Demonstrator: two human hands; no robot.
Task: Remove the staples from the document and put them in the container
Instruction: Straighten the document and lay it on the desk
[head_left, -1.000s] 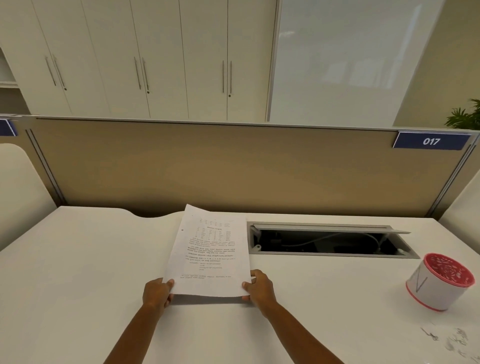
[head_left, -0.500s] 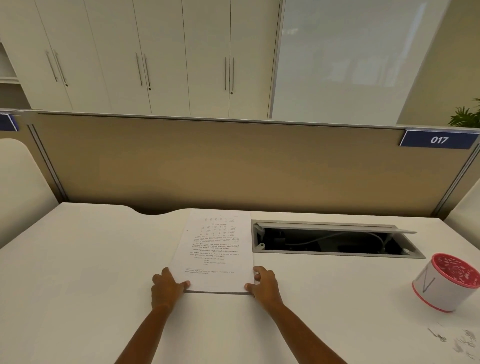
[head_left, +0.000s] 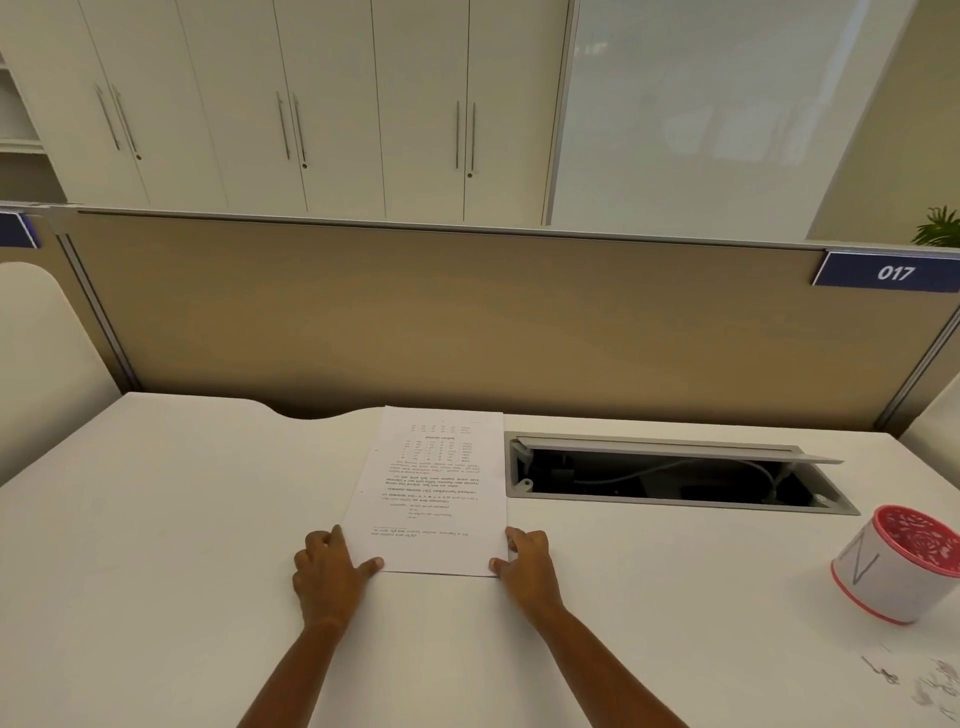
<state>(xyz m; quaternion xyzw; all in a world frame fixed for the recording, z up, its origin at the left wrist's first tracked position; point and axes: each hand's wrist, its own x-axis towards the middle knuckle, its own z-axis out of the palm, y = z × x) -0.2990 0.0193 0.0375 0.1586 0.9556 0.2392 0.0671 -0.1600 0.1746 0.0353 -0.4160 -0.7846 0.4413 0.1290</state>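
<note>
The document (head_left: 434, 493), a printed white sheaf, lies flat on the white desk (head_left: 156, 519), its text facing away from me. My left hand (head_left: 330, 571) holds its near left corner, thumb at the near edge and fingers curled at the side edge. In the same way my right hand (head_left: 524, 566) holds the near right corner. No staple can be made out on the paper. The container (head_left: 893, 571), a white cup with a red rim and a red patterned inside, stands far right, well away from both hands.
Several small loose metal bits (head_left: 930, 691) lie on the desk in front of the container. An open cable hatch (head_left: 670, 475) is sunk into the desk just right of the document. A beige partition (head_left: 467, 322) closes off the far edge.
The document went from tilted up off the desk to lying flat. Both hands came down with it and stay at its near corners.
</note>
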